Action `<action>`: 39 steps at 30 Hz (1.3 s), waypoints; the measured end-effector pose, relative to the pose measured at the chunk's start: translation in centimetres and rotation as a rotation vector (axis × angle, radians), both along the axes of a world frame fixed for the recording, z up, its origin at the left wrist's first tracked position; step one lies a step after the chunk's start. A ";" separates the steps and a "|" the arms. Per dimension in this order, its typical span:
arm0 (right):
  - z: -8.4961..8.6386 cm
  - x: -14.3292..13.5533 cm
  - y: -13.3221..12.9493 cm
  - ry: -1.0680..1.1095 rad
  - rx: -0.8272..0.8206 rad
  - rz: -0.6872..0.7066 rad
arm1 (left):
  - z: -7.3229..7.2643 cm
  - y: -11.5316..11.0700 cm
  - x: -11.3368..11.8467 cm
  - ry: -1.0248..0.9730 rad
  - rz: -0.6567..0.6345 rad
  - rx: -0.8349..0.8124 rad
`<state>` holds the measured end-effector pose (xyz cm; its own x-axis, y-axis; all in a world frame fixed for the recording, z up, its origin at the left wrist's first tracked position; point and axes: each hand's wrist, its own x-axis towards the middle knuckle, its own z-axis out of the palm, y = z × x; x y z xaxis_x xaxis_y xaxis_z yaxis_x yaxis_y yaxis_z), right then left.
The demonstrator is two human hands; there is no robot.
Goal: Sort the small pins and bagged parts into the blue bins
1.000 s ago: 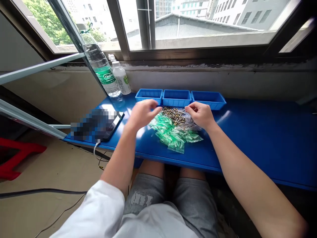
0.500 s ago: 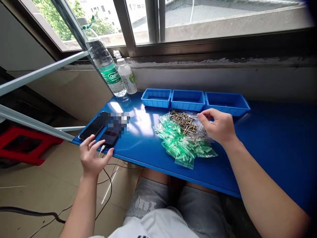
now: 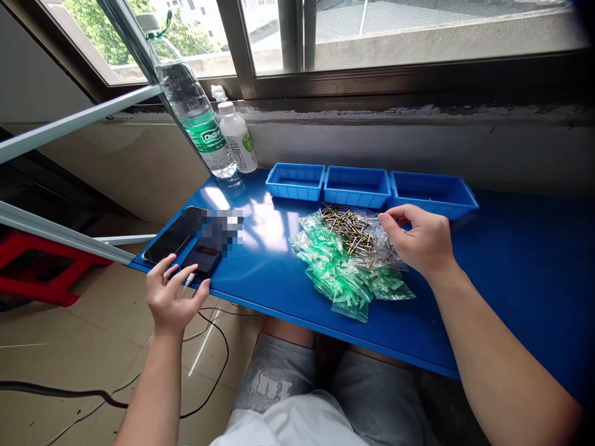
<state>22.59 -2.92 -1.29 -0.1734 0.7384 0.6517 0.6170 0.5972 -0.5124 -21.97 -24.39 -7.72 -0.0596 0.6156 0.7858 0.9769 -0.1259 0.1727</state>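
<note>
The left hand (image 3: 174, 300), loosely spread, holds nothing visible near the smartphone (image 3: 203, 256); the right hand (image 3: 421, 240) pinches, contents unclear. Metal pins (image 3: 348, 229) lie heaped, so much work seems left.

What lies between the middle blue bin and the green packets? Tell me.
In the head view, thin metal pieces lie heaped between the middle blue bin and the green packets, with clear plastic at their right.

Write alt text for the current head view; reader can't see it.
A person's curled right hand is beside thin metal pieces and green packets heaped on a blue table; the spread left hand is by two dark phones. Three blue bins stand behind the heap, two bottles further left.
</note>
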 end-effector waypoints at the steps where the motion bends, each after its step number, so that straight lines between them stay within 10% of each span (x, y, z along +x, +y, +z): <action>1: 0.0 0.0 0.0 -0.003 0.001 -0.002 | 0.0 0.0 0.1 -0.002 0.007 -0.002; 39: 0.4 0.2 -0.2 -0.026 0.086 0.010 | 0.8 0.2 0.5 0.010 0.031 0.003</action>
